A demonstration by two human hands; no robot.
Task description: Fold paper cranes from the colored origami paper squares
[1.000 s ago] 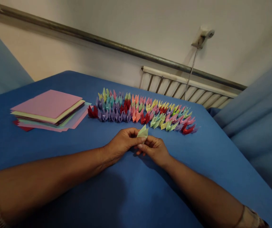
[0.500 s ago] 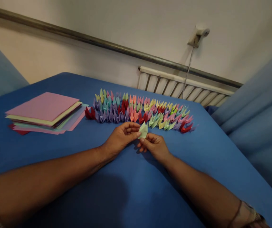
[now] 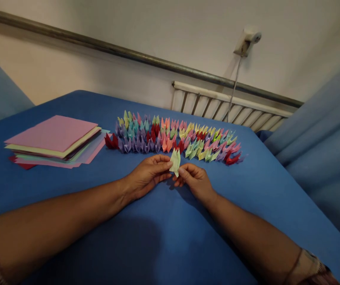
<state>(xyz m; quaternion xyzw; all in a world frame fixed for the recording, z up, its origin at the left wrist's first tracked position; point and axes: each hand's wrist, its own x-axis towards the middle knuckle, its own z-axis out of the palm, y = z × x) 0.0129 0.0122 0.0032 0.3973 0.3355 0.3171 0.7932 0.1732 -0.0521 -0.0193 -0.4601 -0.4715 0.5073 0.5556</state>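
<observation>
A pale green folded origami paper (image 3: 175,162) is held upright between my two hands, above the blue-covered table. My left hand (image 3: 149,174) pinches its left edge between thumb and fingers. On the other side, my right hand (image 3: 196,179) grips the lower right edge with thumb and index finger, the other fingers curled below. Just behind the paper stand rows of small folded paper cranes (image 3: 140,144) in purple, red, pink, green, yellow and blue. The held paper covers part of the front row.
On the left lies a stack of square coloured paper sheets (image 3: 52,132), pink on top. The blue table (image 3: 170,237) reaches back to a wall with a radiator (image 3: 229,103) and a metal rail (image 3: 146,58). Blue curtains (image 3: 321,150) hang at the right and left.
The pale green paper has turned in my fingers and now looks narrower, with two upper points and a lower tip showing. Both hands have shifted slightly, my left a little down and left.
</observation>
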